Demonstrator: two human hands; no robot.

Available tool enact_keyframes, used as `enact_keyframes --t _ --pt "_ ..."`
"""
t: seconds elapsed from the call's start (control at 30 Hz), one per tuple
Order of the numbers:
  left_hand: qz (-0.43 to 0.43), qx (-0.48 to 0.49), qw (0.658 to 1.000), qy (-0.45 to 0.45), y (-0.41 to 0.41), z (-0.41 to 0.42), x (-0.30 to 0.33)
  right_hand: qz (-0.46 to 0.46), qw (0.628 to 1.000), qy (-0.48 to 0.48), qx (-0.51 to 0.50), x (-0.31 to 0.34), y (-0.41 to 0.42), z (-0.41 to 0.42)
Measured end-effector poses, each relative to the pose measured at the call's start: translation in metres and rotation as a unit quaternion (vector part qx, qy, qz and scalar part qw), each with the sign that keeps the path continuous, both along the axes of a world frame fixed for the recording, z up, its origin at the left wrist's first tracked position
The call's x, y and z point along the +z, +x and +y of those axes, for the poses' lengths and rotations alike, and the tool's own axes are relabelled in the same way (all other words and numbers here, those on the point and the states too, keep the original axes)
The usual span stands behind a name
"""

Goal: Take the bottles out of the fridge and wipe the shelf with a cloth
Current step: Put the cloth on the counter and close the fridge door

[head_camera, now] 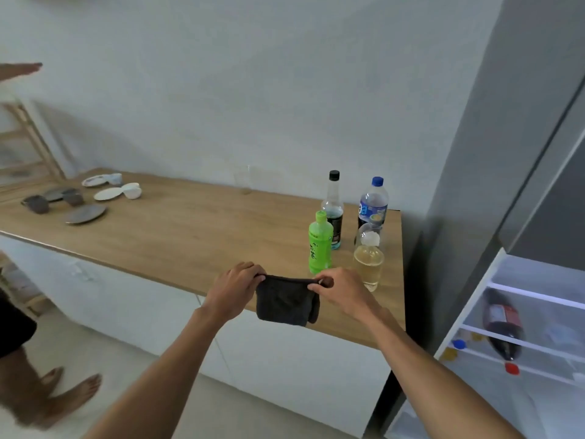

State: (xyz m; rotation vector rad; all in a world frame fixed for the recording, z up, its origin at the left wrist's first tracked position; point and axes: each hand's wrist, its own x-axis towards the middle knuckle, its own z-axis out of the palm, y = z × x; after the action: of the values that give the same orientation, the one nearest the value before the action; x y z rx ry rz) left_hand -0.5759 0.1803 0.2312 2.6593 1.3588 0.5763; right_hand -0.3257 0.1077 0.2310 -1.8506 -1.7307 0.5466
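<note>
We've got the dark cloth [286, 302] pinched at its top corners, left hand [235, 288] and right hand [343, 288] each clamped on one, and it hangs limp over the front edge of the wooden counter [190, 229]. It looks light, soft and floppy, so we'd bunch it into one palm before wiping. Four bottles stand out on the counter, green tea bottle [319, 242] nearest; a cola bottle [503, 324] lies in the open fridge door rack [474, 327].

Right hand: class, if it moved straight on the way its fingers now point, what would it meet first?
The right hand pinches the dark cloth, its fingers pointing left. Going straight on, it would probably meet the left hand gripping the cloth's other corner, though depth is unclear.
</note>
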Motion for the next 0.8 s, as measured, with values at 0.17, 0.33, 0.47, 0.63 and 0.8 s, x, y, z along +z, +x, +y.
enact_keyframes --t 0.17,0.33,0.47,0.63,0.8 --pt "0.028 -0.015 0.998 -0.059 -0.024 0.055 -0.004 0.018 0.998 -0.055 0.015 -0.013 -0.022 0.053" --pt "0.063 -0.022 0.995 -0.078 -0.028 0.104 -0.017 0.036 0.995 -0.094 -0.015 -0.035 -0.037 0.099" --pt "0.067 -0.008 0.991 -0.112 -0.026 0.145 -0.036 0.034 0.992 -0.106 -0.058 -0.055 -0.045 0.132" --pt "0.105 -0.013 0.987 -0.117 -0.02 0.198 -0.06 -0.005 0.989 -0.116 -0.088 -0.082 -0.056 0.174" --pt "0.112 -0.015 0.984 -0.138 -0.019 0.245 -0.081 -0.029 0.986 -0.116 -0.119 -0.109 -0.066 0.209"
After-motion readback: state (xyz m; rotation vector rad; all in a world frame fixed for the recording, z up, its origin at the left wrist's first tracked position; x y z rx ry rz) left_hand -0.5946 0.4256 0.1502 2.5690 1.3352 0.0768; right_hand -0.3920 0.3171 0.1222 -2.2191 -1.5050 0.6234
